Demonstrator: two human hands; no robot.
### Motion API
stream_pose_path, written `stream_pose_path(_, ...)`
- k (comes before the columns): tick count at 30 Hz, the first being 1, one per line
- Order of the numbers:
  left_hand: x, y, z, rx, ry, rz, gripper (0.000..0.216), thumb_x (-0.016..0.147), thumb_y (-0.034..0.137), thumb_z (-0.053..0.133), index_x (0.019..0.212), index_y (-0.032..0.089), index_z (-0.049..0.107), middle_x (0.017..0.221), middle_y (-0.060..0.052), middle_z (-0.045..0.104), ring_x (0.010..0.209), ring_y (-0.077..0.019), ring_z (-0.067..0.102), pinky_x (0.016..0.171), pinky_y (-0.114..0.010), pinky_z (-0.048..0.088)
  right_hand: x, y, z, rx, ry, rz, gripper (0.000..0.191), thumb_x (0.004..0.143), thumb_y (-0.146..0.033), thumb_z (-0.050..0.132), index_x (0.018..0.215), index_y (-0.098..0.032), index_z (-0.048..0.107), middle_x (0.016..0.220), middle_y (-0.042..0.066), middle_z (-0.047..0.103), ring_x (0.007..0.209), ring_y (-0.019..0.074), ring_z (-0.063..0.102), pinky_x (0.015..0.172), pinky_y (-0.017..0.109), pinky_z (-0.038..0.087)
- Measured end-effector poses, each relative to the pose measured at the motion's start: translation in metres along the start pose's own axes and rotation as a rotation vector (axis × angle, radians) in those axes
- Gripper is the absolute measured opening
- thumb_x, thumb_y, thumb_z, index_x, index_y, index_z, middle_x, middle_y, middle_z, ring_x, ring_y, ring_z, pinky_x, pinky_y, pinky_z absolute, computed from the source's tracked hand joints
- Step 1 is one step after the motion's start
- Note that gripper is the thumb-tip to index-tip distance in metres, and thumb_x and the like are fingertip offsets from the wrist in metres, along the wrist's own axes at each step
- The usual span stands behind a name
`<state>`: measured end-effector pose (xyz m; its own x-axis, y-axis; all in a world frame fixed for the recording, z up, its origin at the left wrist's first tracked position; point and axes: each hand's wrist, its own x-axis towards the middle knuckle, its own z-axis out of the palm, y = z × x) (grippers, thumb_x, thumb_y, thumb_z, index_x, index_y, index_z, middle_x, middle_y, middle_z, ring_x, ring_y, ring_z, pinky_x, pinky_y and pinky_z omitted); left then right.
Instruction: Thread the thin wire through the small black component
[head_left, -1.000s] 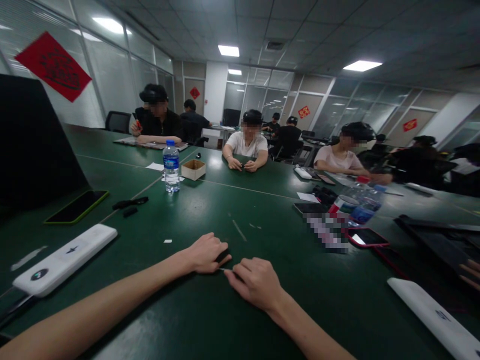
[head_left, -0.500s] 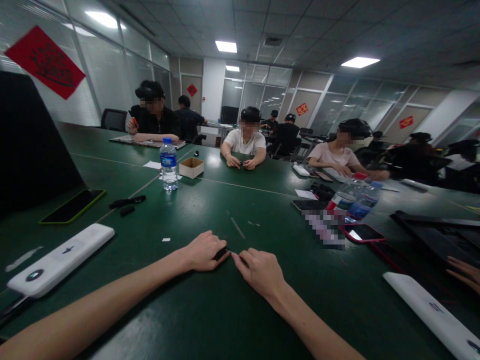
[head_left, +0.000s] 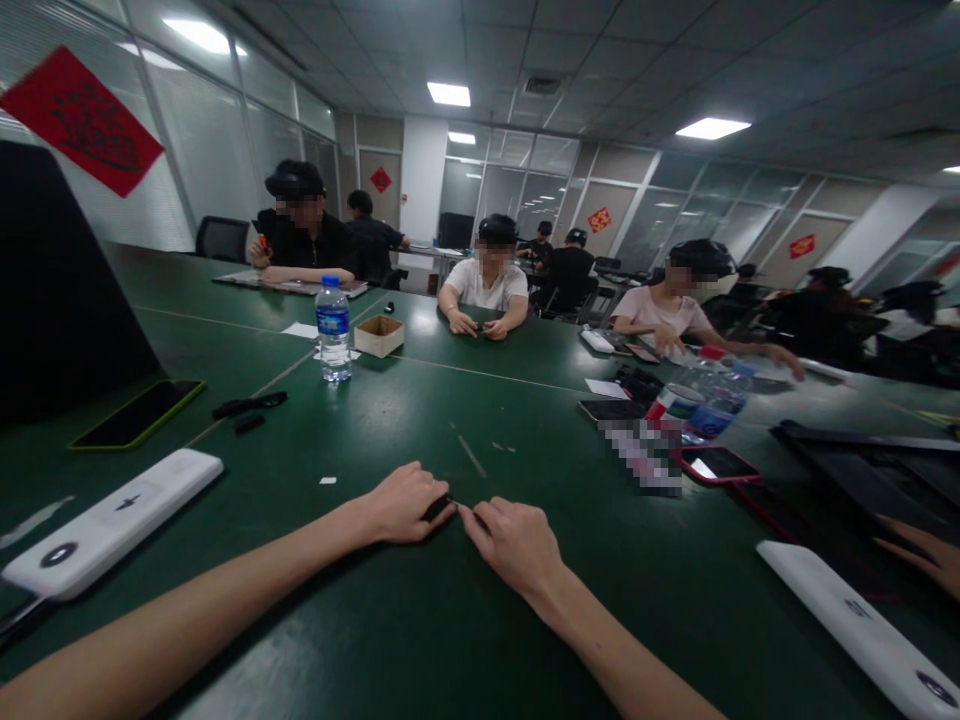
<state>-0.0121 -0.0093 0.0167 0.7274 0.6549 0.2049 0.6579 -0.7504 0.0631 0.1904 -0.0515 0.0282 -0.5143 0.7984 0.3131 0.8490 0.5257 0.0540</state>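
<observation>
Small black piece [head_left: 438, 508] is pinched in my left grip [head_left: 409, 505]. Right grip [head_left: 516, 545] just moved forward, level with its tip, so I guess both work there now; can't tell if that one's pinching anything. Bench [head_left: 405, 610] underneath.

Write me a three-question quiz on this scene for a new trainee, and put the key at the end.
1. True or false: in the picture, the small open box stands to the left of the red-capped bottle.
2. Fill in the missing word: the phone at the picture's left has a ____ edge.
3. Where is the small dark object?
A) inside the small open box
B) in the left hand
C) on top of the phone

Key: 1. True. 2. Yellow-green. 3. B.
</observation>
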Motion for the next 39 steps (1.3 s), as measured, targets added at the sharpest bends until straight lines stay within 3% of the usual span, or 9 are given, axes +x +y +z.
stream_pose_path(10, 0.0, -0.001, 0.001, 0.012, -0.013, 0.017, 0.032, 0.095, 0.041, 0.035, 0.083, 0.019, 0.054, 0.075, -0.006, 0.064, 0.072, -0.0222, 0.062, 0.076, -0.037, 0.041, -0.003, 0.002, -0.001, 0.004, 0.049, -0.03, 0.044, 0.097, -0.037, 0.036, 0.074, -0.017, 0.067, 0.067, 0.004, 0.064, 0.051, 0.008, 0.051, 0.052, 0.021, 0.03)
stream_pose_path(15, 0.003, -0.002, 0.004, 0.032, -0.006, -0.03, 0.031, 0.095, 0.04, 0.037, 0.082, 0.018, 0.054, 0.075, -0.007, 0.064, 0.072, -0.0235, 0.063, 0.074, -0.037, 0.042, -0.004, -0.014, -0.005, 0.062, 0.117, -0.251, 0.04, 0.095, -0.039, 0.04, 0.072, -0.019, 0.066, 0.065, 0.001, 0.062, 0.052, 0.0079, 0.048, 0.053, 0.024, 0.027)
stream_pose_path(17, 0.003, -0.002, 0.004, 0.042, -0.008, -0.03, 0.031, 0.095, 0.041, 0.037, 0.083, 0.018, 0.054, 0.075, -0.008, 0.065, 0.073, -0.0239, 0.063, 0.074, -0.037, 0.042, -0.003, -0.018, -0.004, 0.068, 0.131, -0.275, 0.039, 0.095, -0.038, 0.04, 0.072, -0.019, 0.065, 0.065, 0.0, 0.061, 0.052, 0.0079, 0.047, 0.053, 0.024, 0.026)
stream_pose_path(25, 0.001, -0.002, 0.002, 0.033, -0.029, -0.023, 0.031, 0.094, 0.041, 0.038, 0.083, 0.018, 0.055, 0.076, -0.007, 0.064, 0.074, -0.0226, 0.062, 0.076, -0.036, 0.042, 0.0, 0.007, 0.0, 0.002, 0.066, -0.043, 0.044, 0.096, -0.04, 0.037, 0.07, -0.018, 0.065, 0.064, 0.002, 0.061, 0.051, 0.0076, 0.049, 0.052, 0.022, 0.027)
stream_pose_path(39, 0.001, -0.001, 0.003, 0.014, -0.013, -0.027, 0.031, 0.094, 0.041, 0.037, 0.081, 0.018, 0.054, 0.075, -0.007, 0.063, 0.072, -0.022, 0.061, 0.074, -0.035, 0.041, 0.002, 0.004, -0.002, 0.016, -0.056, 0.011, 0.045, 0.097, -0.04, 0.033, 0.077, -0.018, 0.067, 0.072, 0.003, 0.065, 0.054, 0.0091, 0.054, 0.051, 0.021, 0.03)
